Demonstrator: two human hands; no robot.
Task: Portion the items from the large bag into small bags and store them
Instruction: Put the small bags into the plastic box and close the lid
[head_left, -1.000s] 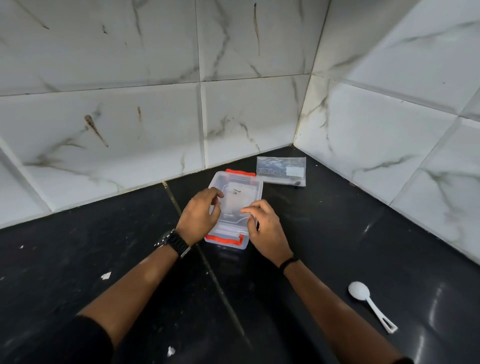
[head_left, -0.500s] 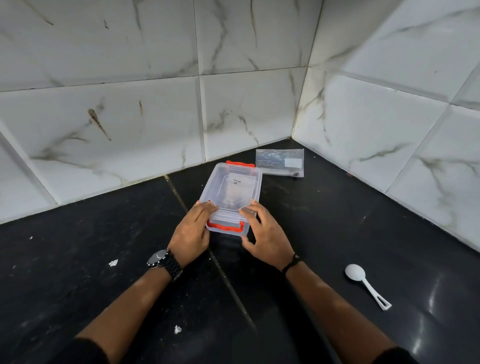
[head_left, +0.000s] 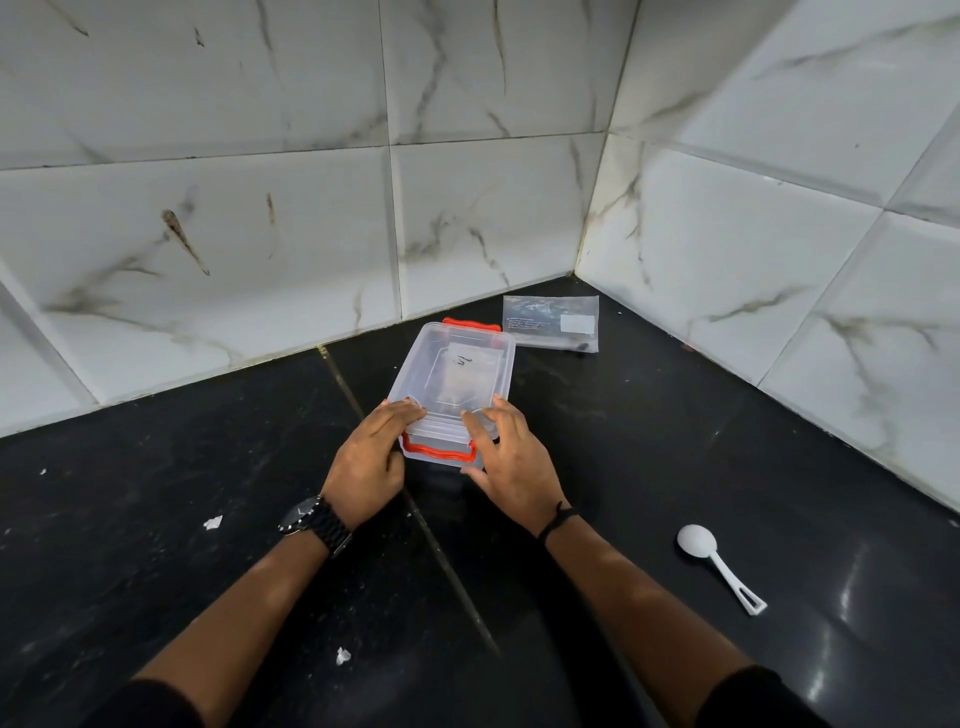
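Observation:
A clear plastic storage box (head_left: 457, 374) with orange clasps sits lidded on the black counter, with small clear bags visible inside. My left hand (head_left: 371, 457) holds its near left corner, fingers resting on the lid. My right hand (head_left: 511, 457) holds the near right corner, thumb at the box's front beside the near orange clasp (head_left: 439, 453). Behind the box, by the wall corner, lies the flat clear large bag (head_left: 551, 322) with a white label.
A white plastic scoop (head_left: 719, 564) lies on the counter (head_left: 156, 519) to the right. Small white scraps (head_left: 213, 522) dot the left and near side. Marble-tiled walls (head_left: 260, 234) close off the back and right.
Both hands slid back from the middle of the lid to the box's near corners, by the front clasp. The box looks slightly further from me.

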